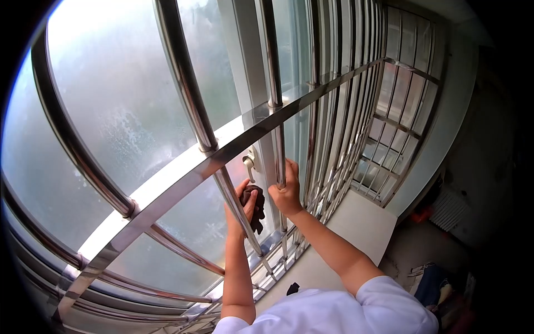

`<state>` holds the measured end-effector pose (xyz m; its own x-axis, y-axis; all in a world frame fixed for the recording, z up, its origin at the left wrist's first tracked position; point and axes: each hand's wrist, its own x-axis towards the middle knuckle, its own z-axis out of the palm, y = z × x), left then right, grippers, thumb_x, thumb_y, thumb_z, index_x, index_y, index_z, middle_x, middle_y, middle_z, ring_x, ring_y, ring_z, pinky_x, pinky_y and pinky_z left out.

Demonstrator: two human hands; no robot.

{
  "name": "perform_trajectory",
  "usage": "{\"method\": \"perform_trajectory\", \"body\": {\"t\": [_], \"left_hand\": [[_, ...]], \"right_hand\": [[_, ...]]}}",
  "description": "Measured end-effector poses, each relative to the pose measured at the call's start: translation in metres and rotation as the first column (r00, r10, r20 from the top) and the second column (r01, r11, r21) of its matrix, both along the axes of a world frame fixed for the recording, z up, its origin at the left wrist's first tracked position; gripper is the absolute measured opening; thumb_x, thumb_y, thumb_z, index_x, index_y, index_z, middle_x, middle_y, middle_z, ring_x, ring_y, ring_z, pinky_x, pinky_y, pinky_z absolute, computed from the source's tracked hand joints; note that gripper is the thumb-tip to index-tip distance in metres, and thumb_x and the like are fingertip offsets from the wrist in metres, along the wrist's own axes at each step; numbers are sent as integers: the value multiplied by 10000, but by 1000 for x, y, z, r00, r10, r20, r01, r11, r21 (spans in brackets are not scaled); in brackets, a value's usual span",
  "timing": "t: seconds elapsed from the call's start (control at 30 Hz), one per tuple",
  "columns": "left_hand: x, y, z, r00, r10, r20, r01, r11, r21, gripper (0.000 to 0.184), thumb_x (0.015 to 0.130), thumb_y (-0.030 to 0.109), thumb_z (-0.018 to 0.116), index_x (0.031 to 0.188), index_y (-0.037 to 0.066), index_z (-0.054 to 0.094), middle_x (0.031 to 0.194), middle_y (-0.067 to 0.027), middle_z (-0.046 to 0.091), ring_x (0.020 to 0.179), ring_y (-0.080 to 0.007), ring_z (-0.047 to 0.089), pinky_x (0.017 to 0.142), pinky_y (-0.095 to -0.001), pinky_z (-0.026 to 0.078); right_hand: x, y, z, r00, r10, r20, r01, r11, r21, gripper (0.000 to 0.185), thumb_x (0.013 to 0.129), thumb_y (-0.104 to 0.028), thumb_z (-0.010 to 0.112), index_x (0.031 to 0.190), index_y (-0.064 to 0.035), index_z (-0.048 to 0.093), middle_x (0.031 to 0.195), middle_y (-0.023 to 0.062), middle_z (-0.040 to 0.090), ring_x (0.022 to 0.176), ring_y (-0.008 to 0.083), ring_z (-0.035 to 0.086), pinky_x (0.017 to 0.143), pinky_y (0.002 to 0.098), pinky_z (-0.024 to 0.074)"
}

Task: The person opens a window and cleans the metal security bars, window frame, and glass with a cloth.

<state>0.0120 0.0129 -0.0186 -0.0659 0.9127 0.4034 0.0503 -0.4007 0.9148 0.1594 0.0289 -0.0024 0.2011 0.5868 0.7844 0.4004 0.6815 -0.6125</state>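
My left hand (246, 209) reaches between the bars with its fingers closed on a crumpled dark brown cloth (256, 210). Just above it, a white window handle (250, 167) sits on the window frame (267, 150). My right hand (286, 192) is wrapped round an upright shiny metal bar (280, 153), slightly right of the cloth. Behind the bars, the window glass (133, 111) looks misted, with pale spots and streaks on it.
A broad metal crossbar (183, 177) runs diagonally above both hands. More upright bars (186, 83) stand left and right. Below lies a pale sill (356, 228) with a small black object (292, 288) near my shirt. A grey ridged item (449, 210) lies at the lower right.
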Motion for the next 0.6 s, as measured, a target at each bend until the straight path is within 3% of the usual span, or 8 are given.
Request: {"method": "perform_trajectory", "body": {"t": [0.07,0.1,0.2,0.37,0.43,0.6], "left_hand": [[0,3,0,998,16,-56,-15,999,28,389,879,190,686,1214,11,600,847,-84,654,632,-113,594,578,-265,490],[0,7,1,996,-10,-92,17,997,76,382,901,138,660,1253,24,566,998,-62,605,694,-110,581,570,-231,503],[-1,4,2,994,-65,-86,63,998,-23,324,897,122,656,1197,33,572,985,-62,602,694,-116,583,571,-240,511],[-5,7,8,975,-218,46,223,967,-126,311,886,147,672,1160,35,576,955,-53,615,718,-120,591,570,-248,517],[-6,6,14,958,-267,105,279,953,-118,304,867,176,685,1097,1,591,836,-55,640,588,-121,579,544,-255,479],[-8,3,21,924,-351,152,375,909,-180,325,878,200,678,1120,13,570,928,-69,635,639,-134,580,559,-254,487]], "right_hand": [[0,-2,1,999,34,-39,-35,999,-39,706,660,66,534,1354,34,411,1216,192,440,1146,353,480,1012,376,390],[0,-1,0,998,41,-47,-42,998,-35,713,655,70,536,1356,19,417,1205,185,439,1130,343,484,1007,375,392],[0,0,-4,999,23,-39,-25,999,-36,721,644,66,512,1357,9,421,1193,174,431,1120,334,478,1013,376,383],[1,-2,-2,999,41,-29,-42,998,-42,731,634,53,497,1359,-4,425,1193,166,429,1147,335,453,1027,380,367],[1,-1,-1,999,45,-30,-46,998,-39,727,637,47,496,1359,-1,424,1191,167,430,1147,335,453,1030,379,365],[0,0,-8,994,61,-93,-68,995,-72,697,673,13,529,1361,19,416,1200,173,434,1151,336,457,1034,382,362]]}}
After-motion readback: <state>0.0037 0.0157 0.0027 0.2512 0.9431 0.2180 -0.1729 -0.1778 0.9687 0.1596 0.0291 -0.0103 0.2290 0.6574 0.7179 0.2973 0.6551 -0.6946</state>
